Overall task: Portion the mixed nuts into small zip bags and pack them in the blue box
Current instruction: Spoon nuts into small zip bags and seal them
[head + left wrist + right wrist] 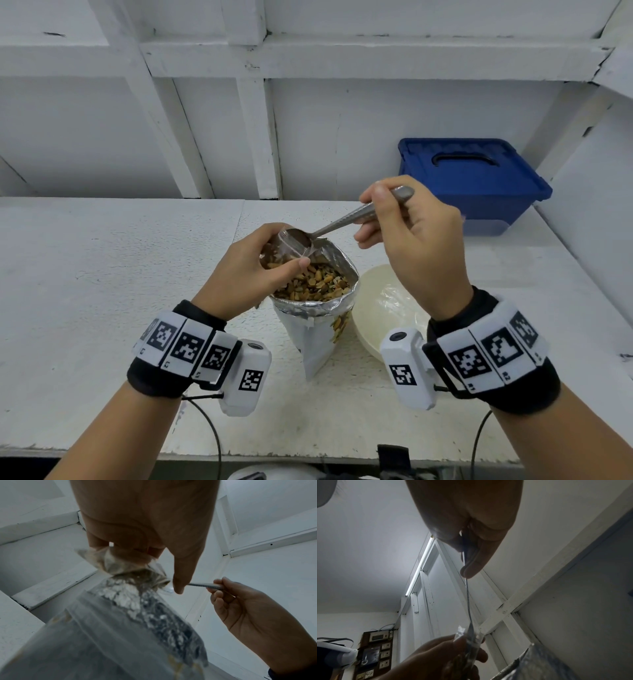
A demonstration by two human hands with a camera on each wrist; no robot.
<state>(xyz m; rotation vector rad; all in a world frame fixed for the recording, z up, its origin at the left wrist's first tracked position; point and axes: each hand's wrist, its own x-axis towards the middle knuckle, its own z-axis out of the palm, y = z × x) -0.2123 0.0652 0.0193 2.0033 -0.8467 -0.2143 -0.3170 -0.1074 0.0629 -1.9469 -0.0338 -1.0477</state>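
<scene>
left hand (255,270): curling round a small zip bag (286,248), holding its mouth open above the nut pouch (317,308)
right hand (411,233): raised, pinching the handle of a metal spoon (339,221); bowl of the spoon is sitting inside the bag mouth
zip bag contents: some nuts showing through the clear plastic
nut pouch: standing open on the white table (102,274), holding mixed nuts (313,282)
cream bowl (387,308): sitting just right of the pouch, clear plastic lying inside
blue box (469,181): lid on, sitting far right on the table by the wall
</scene>
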